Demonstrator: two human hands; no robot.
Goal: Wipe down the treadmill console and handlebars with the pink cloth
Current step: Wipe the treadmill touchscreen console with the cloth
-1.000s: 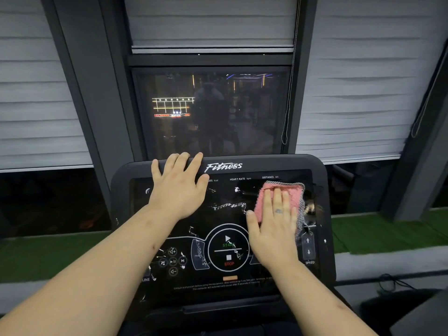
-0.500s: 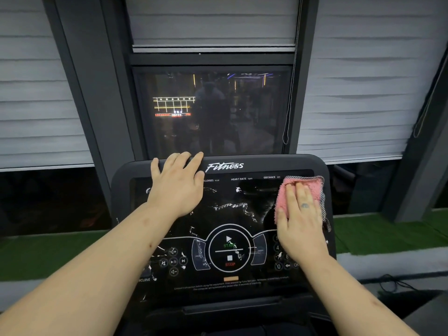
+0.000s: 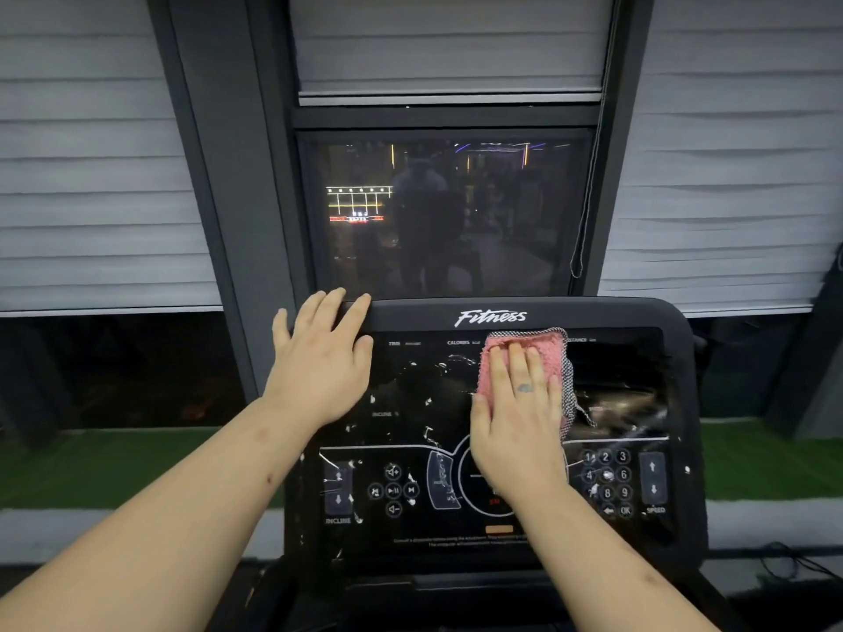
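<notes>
The black treadmill console [image 3: 638, 321] with a glossy control panel fills the lower middle of the head view. My right hand [image 3: 515, 417] lies flat with straight fingers on the pink cloth [image 3: 547, 346], pressing it against the upper middle of the panel, just under the "Fitness" logo. The cloth's checked edge hangs out on the right. My left hand [image 3: 319, 362] rests flat on the console's upper left corner, fingertips over its top edge. White smears and streaks show on the panel's left and middle. The handlebars are out of view.
A dark window [image 3: 447, 216] with reflections stands right behind the console, framed by grey pillars and pale blinds on both sides. Green turf [image 3: 91, 463] runs along the floor on both sides. A black cable [image 3: 793, 563] lies on the floor at the lower right.
My right hand slid the cloth from the panel's upper right corner leftward to the upper middle. The view shifted left, so the console now sits further right. My left hand stays on the top left corner.
</notes>
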